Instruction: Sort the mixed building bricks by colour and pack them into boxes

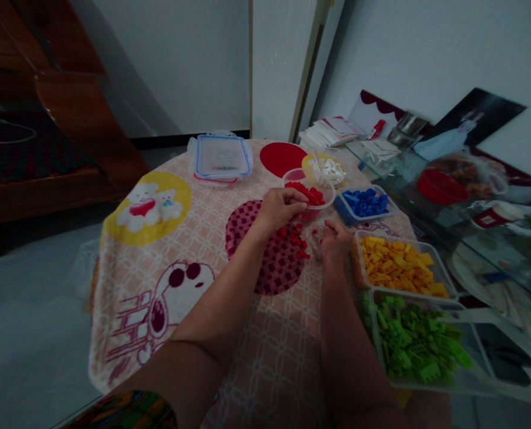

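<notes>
My left hand [280,208] reaches to the near rim of a round clear bowl [330,199] with red toy bricks [307,192] in it. Its fingertips are pinched together over the bricks; what they hold, if anything, I cannot make out. On the tablecloth, close to both hands, lies a loose scatter of small red bricks [295,241]. Just right of that scatter is my right hand [337,241], fingers curled and pressed together. Whatever may be in its grip is hidden.
Clear boxes of blue bricks [364,202], yellow bricks [394,262] and green bricks [419,339] line the table's right side. White pieces [330,171] lie behind the bowl. A blue-rimmed lid [224,156] rests at the back left. A cluttered glass shelf [408,173] adjoins the right.
</notes>
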`<state>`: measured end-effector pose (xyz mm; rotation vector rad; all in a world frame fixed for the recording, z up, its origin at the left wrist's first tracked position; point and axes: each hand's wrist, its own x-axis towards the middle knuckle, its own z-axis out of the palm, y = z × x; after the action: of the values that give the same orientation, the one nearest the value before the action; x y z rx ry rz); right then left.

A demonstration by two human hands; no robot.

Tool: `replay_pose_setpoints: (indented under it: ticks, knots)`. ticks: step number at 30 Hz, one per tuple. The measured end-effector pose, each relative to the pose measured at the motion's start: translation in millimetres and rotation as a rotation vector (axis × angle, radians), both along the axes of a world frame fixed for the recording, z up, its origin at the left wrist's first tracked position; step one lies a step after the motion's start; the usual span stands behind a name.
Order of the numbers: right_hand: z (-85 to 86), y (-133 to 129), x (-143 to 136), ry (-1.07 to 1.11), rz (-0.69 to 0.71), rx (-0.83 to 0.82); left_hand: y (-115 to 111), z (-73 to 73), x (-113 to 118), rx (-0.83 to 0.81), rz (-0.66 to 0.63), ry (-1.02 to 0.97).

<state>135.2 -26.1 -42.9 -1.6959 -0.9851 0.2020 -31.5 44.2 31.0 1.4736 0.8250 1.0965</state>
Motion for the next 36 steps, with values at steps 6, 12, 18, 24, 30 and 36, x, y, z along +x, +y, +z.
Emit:
replay_pose_setpoints:
  ticks: [6, 12, 18, 24, 30, 36]
  knots:
    - [-0.1, 0, -1, -0.003, -0.001, -0.017, -2, 0.1, 10, -0.236, 0.171, -0.335]
    - [2.6, 0, -1, 0.001, 0.004, -0.016, -1, -5.7, 14, -0.219, 0.204, -0.299]
    - [0.4, 0, -1, 0.029, 0.006, -0.004, 0, -7.2, 13, -0.105, 0.163, -0.189]
    - [-0.2, 0, 0, 0.02, 0.002, -0.008, 0, -1.4, 1, 0.046, 0.043, 0.093]
    - [3.2, -2, -1, -0.005, 0.014, -0.027, -5, 3.4, -1, 0.354, -0.018, 0.589]
    - [2.5, -2, 0, -0.016, 0.026, -0.016, -14, -3.6, 10, 0.379, -0.119, 0.882]
